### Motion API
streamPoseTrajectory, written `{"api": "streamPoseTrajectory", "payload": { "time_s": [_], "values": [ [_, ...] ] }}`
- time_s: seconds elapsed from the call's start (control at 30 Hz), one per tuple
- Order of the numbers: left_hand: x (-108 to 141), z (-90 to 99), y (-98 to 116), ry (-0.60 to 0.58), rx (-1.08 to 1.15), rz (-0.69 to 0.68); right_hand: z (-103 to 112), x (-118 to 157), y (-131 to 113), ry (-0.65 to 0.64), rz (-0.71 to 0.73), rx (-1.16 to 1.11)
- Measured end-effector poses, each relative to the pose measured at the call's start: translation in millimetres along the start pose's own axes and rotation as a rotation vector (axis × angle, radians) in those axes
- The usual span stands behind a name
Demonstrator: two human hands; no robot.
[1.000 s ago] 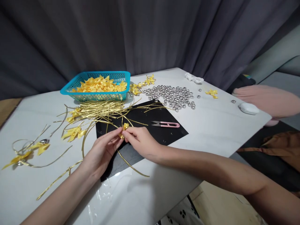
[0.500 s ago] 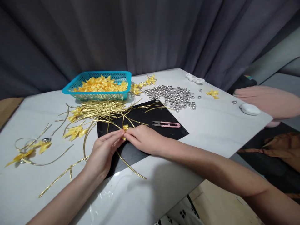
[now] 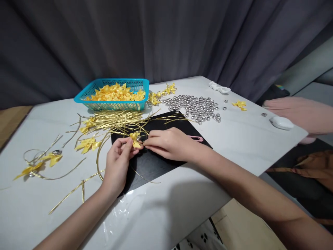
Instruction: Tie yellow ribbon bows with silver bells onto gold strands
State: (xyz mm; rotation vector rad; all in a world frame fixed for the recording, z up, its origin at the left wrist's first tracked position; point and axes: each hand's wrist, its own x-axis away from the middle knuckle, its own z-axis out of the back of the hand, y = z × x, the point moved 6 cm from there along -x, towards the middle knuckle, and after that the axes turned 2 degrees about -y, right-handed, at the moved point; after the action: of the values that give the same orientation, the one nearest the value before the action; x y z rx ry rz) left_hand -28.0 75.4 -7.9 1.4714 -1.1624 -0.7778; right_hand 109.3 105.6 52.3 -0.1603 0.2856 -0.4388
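My left hand [image 3: 118, 158] pinches a yellow ribbon flower [image 3: 135, 138] above the black mat [image 3: 145, 170]. Just right of the flower, my right hand [image 3: 169, 143] has its fingertips together on a thin gold wire [image 3: 144, 144] beside it. A small shiny piece shows at the flower's right side. Behind my hands lies a pile of gold wires [image 3: 117, 121], some reaching over the mat. Pink-handled snips [image 3: 196, 138] rest on the mat, partly hidden by my right hand.
A blue basket [image 3: 111, 106] of yellow flowers stands at the back. Silver beads [image 3: 200, 109] are spread to its right. Wired flowers [image 3: 52, 159] lie at left, with a single yellow flower [image 3: 239, 104] and a white object [image 3: 281, 122] at right.
My right hand has moved right and slightly up, away from my left fingertips. The flower now shows more fully in my left hand. The snips are more covered. The view has shifted slightly.
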Motion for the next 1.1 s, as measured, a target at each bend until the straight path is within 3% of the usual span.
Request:
{"api": "streamPoseTrajectory", "payload": {
  "time_s": [0.13,0.23,0.53,0.6,0.7,0.77,0.9,1.1],
  "values": [
    [0.8,-0.7,3.8,0.006,-0.036,-0.059,0.9,2.0,-8.8,0.05,0.063,0.171],
    [0.6,1.5,4.3,0.029,-0.06,-0.09,4.0,3.6,-15.3,0.075,0.106,0.137],
    [6.7,-2.8,8.8,0.009,-0.18,-0.094,18.5,2.0,-3.4,0.209,0.009,-0.647],
    [9.2,-6.5,11.4,-0.019,-0.209,-0.109,16.3,0.0,-0.3,0.168,-0.009,-0.848],
    [10.0,-9.0,11.6,-0.041,-0.22,-0.12,8.1,-1.3,-2.0,-0.018,0.014,-1.023],
    [8.5,-7.8,9.8,-0.032,-0.198,-0.113,6.1,0.2,-1.4,-0.079,0.017,-0.842],
    [5.3,-5.0,7.3,-0.011,-0.172,-0.097,11.8,3.7,5.8,-0.026,-0.018,-0.288],
    [8.1,-9.7,9.3,-0.06,-0.248,-0.116,17.6,4.1,9.4,0.027,0.023,-0.337]
  ]
}}
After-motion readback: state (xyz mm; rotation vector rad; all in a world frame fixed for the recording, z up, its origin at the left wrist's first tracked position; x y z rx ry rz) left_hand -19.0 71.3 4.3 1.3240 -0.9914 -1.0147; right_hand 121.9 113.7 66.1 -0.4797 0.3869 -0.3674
